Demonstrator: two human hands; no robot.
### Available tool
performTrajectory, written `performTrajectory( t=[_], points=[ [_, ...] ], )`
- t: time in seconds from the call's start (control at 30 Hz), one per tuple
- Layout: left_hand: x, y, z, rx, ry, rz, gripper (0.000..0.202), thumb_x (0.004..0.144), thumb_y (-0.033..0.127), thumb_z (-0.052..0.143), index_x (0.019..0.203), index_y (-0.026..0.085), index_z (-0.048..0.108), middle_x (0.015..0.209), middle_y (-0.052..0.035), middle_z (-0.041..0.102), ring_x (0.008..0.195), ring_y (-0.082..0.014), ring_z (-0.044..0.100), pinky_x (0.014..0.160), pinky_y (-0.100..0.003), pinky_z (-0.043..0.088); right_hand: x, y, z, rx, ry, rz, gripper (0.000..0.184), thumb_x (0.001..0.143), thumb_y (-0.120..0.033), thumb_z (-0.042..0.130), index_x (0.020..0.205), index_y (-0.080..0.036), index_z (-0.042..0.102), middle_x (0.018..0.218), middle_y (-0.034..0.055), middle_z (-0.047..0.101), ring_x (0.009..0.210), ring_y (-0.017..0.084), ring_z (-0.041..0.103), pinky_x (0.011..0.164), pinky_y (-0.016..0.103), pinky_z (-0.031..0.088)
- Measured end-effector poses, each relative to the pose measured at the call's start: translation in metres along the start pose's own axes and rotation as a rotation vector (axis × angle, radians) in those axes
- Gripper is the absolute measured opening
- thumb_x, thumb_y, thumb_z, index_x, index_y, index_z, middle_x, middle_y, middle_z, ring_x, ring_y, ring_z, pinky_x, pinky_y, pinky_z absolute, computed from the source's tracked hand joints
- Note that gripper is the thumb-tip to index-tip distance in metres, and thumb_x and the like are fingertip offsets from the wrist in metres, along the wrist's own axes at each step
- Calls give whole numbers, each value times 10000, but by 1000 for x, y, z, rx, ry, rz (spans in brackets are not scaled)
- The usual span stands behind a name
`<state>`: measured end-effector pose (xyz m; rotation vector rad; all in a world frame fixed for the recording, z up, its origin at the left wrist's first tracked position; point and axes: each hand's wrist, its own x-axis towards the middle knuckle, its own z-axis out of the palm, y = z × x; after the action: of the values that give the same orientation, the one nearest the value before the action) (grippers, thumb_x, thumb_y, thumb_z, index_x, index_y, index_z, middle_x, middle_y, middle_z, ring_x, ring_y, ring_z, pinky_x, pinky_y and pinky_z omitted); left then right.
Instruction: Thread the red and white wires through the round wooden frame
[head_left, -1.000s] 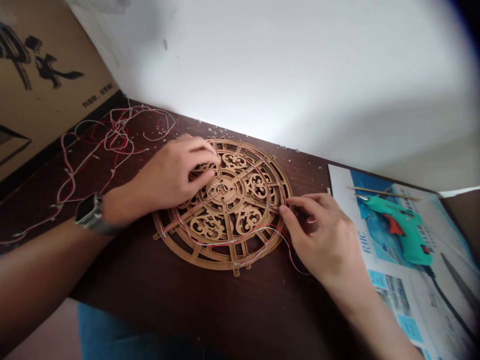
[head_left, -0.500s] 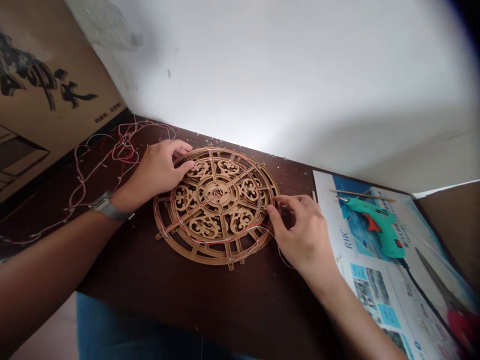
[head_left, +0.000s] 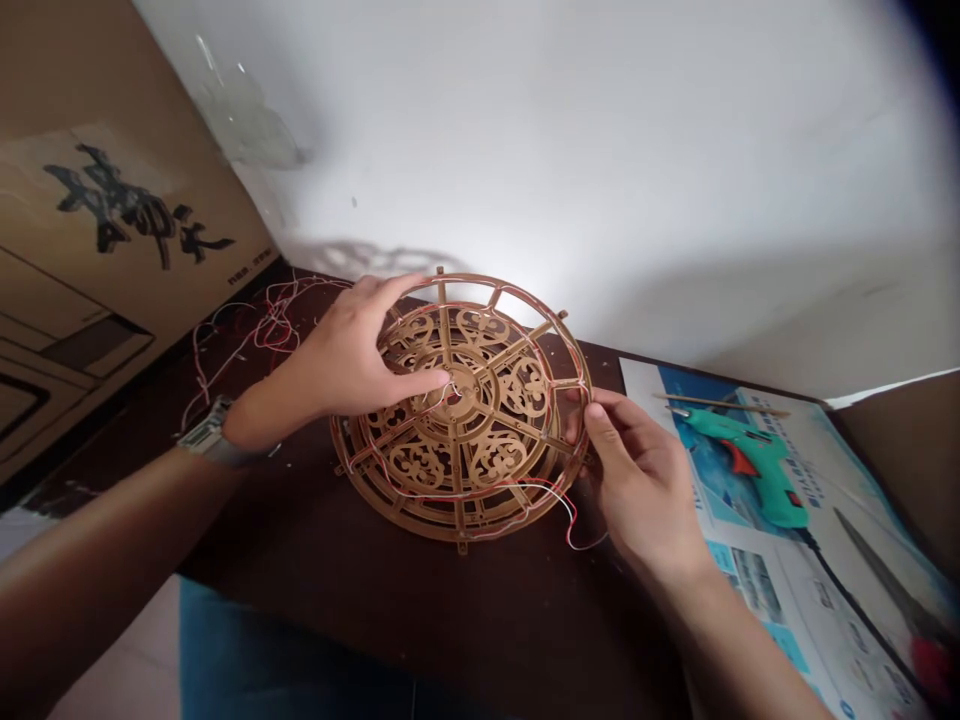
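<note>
A round tan openwork frame (head_left: 467, 402), with spokes, scroll panels and a central hub, is tilted with its far side raised over the dark table. More tan rings show below it. My left hand (head_left: 349, 355) grips it at the far left, fingers at the outer rim and thumb reaching to the hub. At the right rim, my right hand (head_left: 649, 485) pinches the edge, thumb on top and fingers partly hidden beneath. Red and white wires (head_left: 553, 489) run around the rings, and a loop hangs off the near right side.
Tangled red and white wires (head_left: 279, 312) lie at the back left, near a printed cardboard box (head_left: 67, 290). On the right, a green glue gun (head_left: 772, 470), a thin stick (head_left: 727, 406) and scissors (head_left: 885, 570) rest on a printed sheet (head_left: 675, 400). A white wall (head_left: 562, 150) stands behind.
The frame's far side has risen from lying low, casting a shadow on the wall. My left thumb has moved from the rim to the hub; my right hand now grips the right edge.
</note>
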<state>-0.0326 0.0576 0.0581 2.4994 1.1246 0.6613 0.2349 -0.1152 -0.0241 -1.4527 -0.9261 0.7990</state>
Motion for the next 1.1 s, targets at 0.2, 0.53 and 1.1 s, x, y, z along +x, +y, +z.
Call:
performTrajectory(
  t=[0.2, 0.53, 1.1],
  points=[
    [5, 14, -1, 111, -73, -102, 1207, 740, 627, 903, 1774, 340, 350, 1622, -172, 475, 1605, -523, 430, 1352, -760, 379, -4, -12, 6, 66, -53, 16, 432, 1040, -597, 725, 1231, -210, 744, 889, 32, 698, 646, 131, 629, 539, 282, 605],
    [7, 7, -3, 24, -105, -118, 1238, 699, 635, 970, 1751, 389, 364, 1733, -151, 405, 1625, -528, 410, 1371, -761, 366, -2, -14, 7, 63, -82, -14, 450, 1028, -615, 728, 1199, -199, 748, 871, 28, 676, 634, 117, 578, 533, 271, 589],
    [-7, -11, 6, -84, -55, -94, 1092, 749, 639, 930, 1699, 363, 469, 1702, -149, 476, 1623, -448, 447, 1396, -703, 358, -1, -9, 6, 50, -90, -32, 499, 1027, -636, 720, 1245, -189, 765, 871, 36, 687, 691, 146, 621, 541, 280, 583]
  ],
)
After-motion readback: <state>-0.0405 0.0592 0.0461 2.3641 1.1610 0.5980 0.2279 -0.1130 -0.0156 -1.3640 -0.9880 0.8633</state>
